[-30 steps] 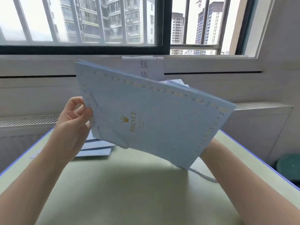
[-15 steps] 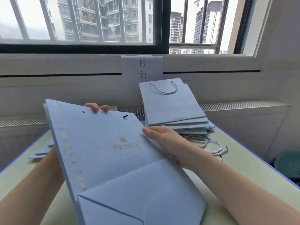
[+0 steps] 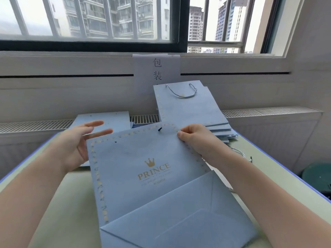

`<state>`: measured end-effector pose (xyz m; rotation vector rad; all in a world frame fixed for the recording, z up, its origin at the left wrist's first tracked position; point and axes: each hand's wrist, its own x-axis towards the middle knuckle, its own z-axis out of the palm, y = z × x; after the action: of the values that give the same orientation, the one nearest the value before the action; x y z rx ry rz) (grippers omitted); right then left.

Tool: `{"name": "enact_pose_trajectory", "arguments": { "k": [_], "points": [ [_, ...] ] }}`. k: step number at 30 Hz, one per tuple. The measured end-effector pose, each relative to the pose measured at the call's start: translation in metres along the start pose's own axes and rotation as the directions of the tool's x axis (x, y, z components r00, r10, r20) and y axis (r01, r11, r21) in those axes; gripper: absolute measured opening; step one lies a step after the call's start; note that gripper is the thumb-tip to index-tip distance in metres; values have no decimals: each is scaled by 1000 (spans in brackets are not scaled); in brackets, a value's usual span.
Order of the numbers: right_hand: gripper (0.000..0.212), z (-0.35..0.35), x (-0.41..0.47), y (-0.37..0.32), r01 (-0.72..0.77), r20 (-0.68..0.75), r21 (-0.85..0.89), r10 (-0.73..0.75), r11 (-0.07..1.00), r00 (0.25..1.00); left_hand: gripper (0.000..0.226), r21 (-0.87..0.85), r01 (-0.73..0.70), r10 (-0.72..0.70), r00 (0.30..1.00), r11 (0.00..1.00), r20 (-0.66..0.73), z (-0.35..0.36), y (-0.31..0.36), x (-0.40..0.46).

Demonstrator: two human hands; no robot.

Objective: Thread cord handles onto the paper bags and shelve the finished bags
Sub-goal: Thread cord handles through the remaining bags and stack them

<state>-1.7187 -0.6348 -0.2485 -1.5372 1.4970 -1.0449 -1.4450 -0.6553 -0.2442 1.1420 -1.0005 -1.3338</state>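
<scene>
The right hand (image 3: pixel 192 138) pinches the top edge of the flat paper bag (image 3: pixel 143 169) on the table (image 3: pixel 71 194), left hand (image 3: pixel 78 140) spread beside it; threading looks underway, cord next through the empty hole.

The flat blue bag (image 3: pixel 152 169) — a second ago raised and tilted across the middle of the frame, hiding the stack behind it — has been turned and brought down, its folded base now toward the lower edge. The left hand (image 3: pixel 75 145), half a second ago curled over the bag's top edge, has been released and spread open at centre left. The upper right corner has been taken in a pinch by the right hand (image 3: pixel 195 138).
</scene>
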Motion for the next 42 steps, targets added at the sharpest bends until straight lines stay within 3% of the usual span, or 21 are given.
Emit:
{"name": "enact_pose_trajectory", "arguments": {
  "k": [4,7,9,12,15,21,23,25,27,29,33,35,38,40,42],
  "points": [
    [29,-2,6,6,68,-86,-416,-114,907,990,15,321,-79,58,996,944,74,2,2,-7],
    [26,-1,6,7,147,-142,-611,-290,778,946,10,568,-210,122,974,795,189,18,-8,-12],
    [30,-1,4,4,255,-157,-544,-396,799,905,16,641,-307,164,948,704,274,27,-16,-14],
    [25,1,-5,-8,441,-172,-159,-465,883,869,19,650,-386,254,922,655,292,34,-27,-10],
    [18,7,-13,-18,512,-116,66,-503,856,856,21,637,-428,350,902,641,254,36,-35,-5],
    [16,23,-15,-15,613,-87,-49,-614,789,784,27,705,-443,415,881,554,227,32,-30,-4],
    [13,20,-14,-18,608,-134,-117,-620,785,773,19,810,-375,345,910,450,230,24,-21,-3],
    [10,14,-14,-26,599,-171,-171,-622,782,764,9,921,-264,196,957,285,214,17,-13,-2],
    [13,10,-13,-38,587,-150,-218,-621,780,770,15,975,-180,61,983,132,173,12,-10,-3],
    [15,11,-11,-48,553,-56,-228,-577,802,815,24,983,-173,-5,985,66,174,13,-10,-4],
    [14,26,-2,-55,512,92,-243,-506,824,858,23,968,-222,4,975,121,223,19,-13,-7],
    [27,36,4,-52,521,75,-241,-520,819,851,18,936,-224,22,974,270,227,21,-13,-6],
    [38,48,12,-39,554,-67,-204,-576,808,815,18,825,-237,39,966,513,254,22,-11,-9],
    [39,47,15,-30,560,-167,-114,-571,821,804,24,800,-273,49,955,534,294,27,-13,-10],
    [36,44,16,-26,542,-223,-15,-531,840,817,26,849,-347,77,935,399,346,37,-22,-10]
  ]
}}
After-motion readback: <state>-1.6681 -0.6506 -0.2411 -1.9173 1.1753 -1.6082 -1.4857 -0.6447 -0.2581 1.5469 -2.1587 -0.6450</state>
